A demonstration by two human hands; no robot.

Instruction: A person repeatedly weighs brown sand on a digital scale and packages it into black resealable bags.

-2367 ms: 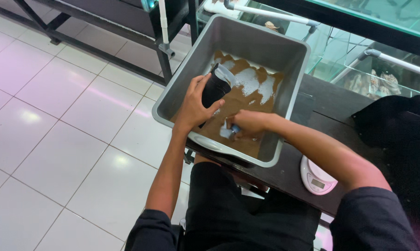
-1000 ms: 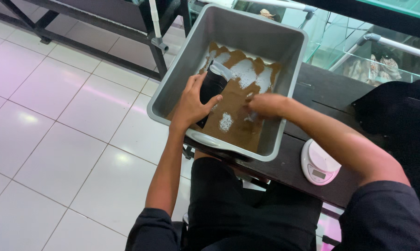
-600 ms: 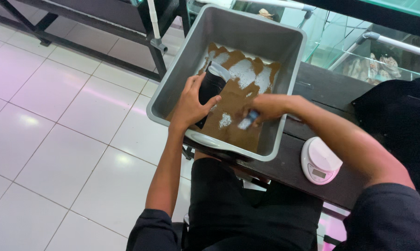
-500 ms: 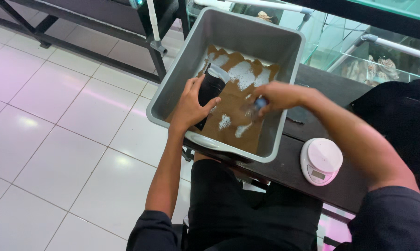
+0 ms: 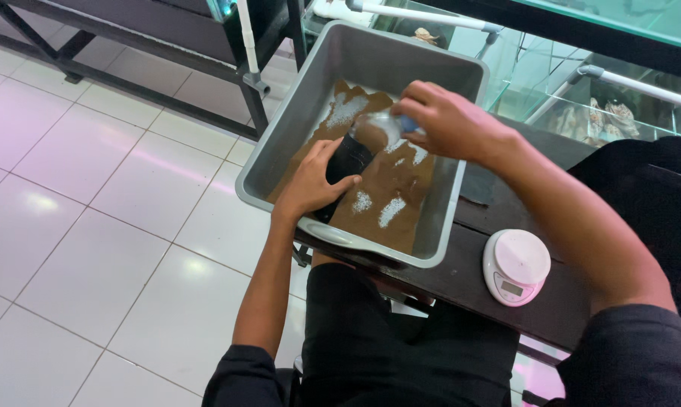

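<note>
Two bare hands work inside a grey plastic tub [image 5: 295, 132] of brown granules and white grains resting on a dark table [image 5: 506, 290]. Our left hand [image 5: 314, 181] wraps around a black bag [image 5: 348, 162] near the tub's front wall. Our right hand [image 5: 446, 120], fingers closed, pinches a small blue scoop [image 5: 407, 124] just beyond; a pink kitchen scale [image 5: 515, 266] sits beside the tub.
</note>
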